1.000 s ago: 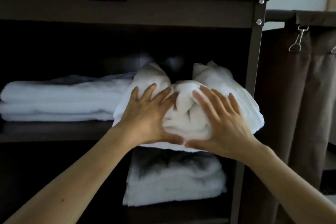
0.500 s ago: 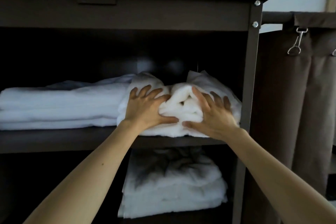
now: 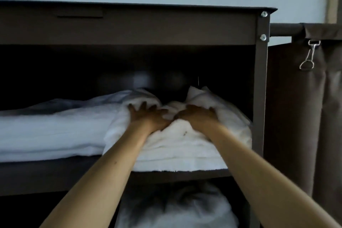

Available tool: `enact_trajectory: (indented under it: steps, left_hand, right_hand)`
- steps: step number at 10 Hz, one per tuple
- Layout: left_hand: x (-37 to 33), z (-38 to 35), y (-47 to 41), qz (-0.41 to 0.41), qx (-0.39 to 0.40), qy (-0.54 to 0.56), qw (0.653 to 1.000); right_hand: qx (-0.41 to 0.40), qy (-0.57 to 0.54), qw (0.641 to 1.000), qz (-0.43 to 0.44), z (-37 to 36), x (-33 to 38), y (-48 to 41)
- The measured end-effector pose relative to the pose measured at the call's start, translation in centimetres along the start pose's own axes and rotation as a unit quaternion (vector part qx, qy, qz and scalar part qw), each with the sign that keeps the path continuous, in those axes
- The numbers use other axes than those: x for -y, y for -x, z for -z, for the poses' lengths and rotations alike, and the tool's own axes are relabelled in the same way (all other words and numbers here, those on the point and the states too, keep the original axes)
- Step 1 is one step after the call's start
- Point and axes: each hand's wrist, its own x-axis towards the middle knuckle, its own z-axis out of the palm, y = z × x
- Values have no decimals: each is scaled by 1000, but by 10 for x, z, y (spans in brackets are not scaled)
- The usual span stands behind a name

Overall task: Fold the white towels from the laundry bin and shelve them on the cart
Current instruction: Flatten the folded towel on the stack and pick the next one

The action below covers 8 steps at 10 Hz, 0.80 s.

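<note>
White terry cloth fills the right end of the cart's middle shelf (image 3: 55, 176), where a folded white towel (image 3: 185, 146) lies with both of the person's bare hands pressed flat on its top. Both arms reach forward and slightly inward from the bottom of the view, forearms nearly straight, wrists close together so that the thumbs almost meet over the towel's middle. The left hand (image 3: 148, 116) has its fingers spread and palm down, pushing into the soft bulge of cloth on that side; it is not curled around anything. The right hand (image 3: 198, 116) also lies palm down, its fingers bent over a raised fold toward the back, though the dim light hides whether they actually pinch that fold or only press on it. The towel's front edge hangs just over the shelf lip, and its right side sits close against the dark upright post (image 3: 260, 87) of the cart (image 3: 129, 27). Just beside it on the left, touching it, a stack of folded white linens (image 3: 51, 131) takes up the remaining shelf length. Below, on the lower shelf, another pile of white towels (image 3: 175, 209) shows between the forearms, blurred. To the right of the cart hangs a brown fabric laundry bag (image 3: 296, 116) from a rail, with a metal clip (image 3: 309, 55) dangling at its top.
</note>
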Motion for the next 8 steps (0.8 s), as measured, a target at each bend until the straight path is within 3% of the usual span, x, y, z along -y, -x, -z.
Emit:
enact_trajectory:
  steps: [2,3,4,5,7,8]
  left_hand:
    - [5,9,-4,2,59,72,996]
    - [9,11,-5,-1,49,77,996]
    - [4,22,-26,-3,-4,27,1000]
    - [0,36,-55,-1,-18,-55,998]
    - [37,-2,-88,18,29,-51,998]
    - [53,-2,-95,9,56,-12,998]
  right_hand:
    - [100,-32,982,-155,8,-11,18]
    - [81,-63,982,-157,11,-20,12]
    - [12,-15,986,-168,12,-25,-19]
    - [29,11,983,-179,23,-18,-47]
    - [59,24,971,-231,-14,-38,-50]
    - [122,36,963,-239,-14,-48,-59]
